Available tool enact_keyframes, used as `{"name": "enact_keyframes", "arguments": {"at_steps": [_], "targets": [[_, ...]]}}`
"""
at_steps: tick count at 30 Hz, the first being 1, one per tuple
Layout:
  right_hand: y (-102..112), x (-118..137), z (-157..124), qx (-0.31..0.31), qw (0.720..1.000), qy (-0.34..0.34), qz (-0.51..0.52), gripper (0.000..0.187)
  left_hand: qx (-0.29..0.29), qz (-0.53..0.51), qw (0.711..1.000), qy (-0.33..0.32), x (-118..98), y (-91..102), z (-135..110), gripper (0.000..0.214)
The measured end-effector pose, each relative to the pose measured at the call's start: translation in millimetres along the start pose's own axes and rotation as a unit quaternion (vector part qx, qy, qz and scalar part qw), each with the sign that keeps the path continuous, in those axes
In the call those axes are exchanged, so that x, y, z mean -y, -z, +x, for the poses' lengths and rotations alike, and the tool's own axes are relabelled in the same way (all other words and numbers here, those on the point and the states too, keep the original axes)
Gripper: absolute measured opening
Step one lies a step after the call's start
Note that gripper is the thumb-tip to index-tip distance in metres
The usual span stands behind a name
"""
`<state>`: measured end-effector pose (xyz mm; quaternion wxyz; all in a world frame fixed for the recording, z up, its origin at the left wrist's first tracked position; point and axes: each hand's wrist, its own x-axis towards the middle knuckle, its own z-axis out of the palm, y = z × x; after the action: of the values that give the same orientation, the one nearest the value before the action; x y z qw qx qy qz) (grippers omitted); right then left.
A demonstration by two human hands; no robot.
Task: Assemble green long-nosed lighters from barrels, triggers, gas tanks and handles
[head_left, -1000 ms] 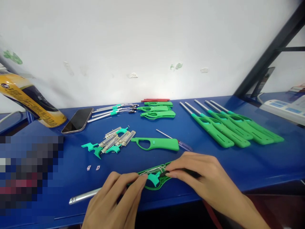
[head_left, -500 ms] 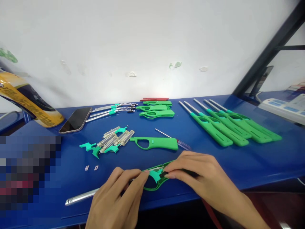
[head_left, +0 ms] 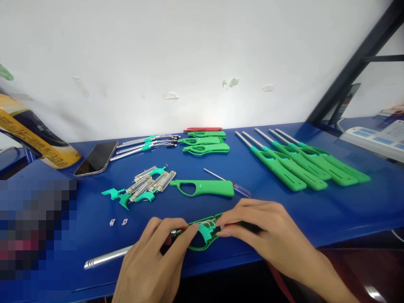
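Note:
Near the table's front edge lies an opened green lighter shell, the half-body of a long-necked gas lighter. White wires and a turquoise trigger show inside it. My left hand is closed around the shell's neck end, where a silver metal tube sticks out to the left. With thumb and fingers, my right hand pinches a small black part at the wires, inside the shell. My right fingers cover most of the handle end. A matching green shell half lies just beyond.
Clear fuel tanks and turquoise triggers are heaped left of centre, near two small white pieces. A screwdriver, a phone, wired tubes, more green shells, whole lighters and a yellow bottle surround them.
The view has shifted slightly. Both hands keep their grip on the lighter shell and the black part; my left fingers have moved a little, showing more metal at the neck.

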<state>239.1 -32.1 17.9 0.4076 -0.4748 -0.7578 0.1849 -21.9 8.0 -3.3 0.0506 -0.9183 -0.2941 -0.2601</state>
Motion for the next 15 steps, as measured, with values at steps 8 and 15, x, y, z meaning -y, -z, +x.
{"name": "enact_keyframes", "arguments": {"at_steps": [8, 15], "targets": [[-1.2, -1.8, -0.6, -0.006, 1.0, 0.025, 0.001, 0.009, -0.018, -0.013, 1.0, 0.001, 0.8, -1.9, 0.5, 0.047], [-1.5, -3.2, -2.3, -0.002, 1.0, 0.027, -0.008, 0.007, -0.012, -0.013, 1.0, -0.006, 2.2, -0.5, 1.6, 0.044]]}}
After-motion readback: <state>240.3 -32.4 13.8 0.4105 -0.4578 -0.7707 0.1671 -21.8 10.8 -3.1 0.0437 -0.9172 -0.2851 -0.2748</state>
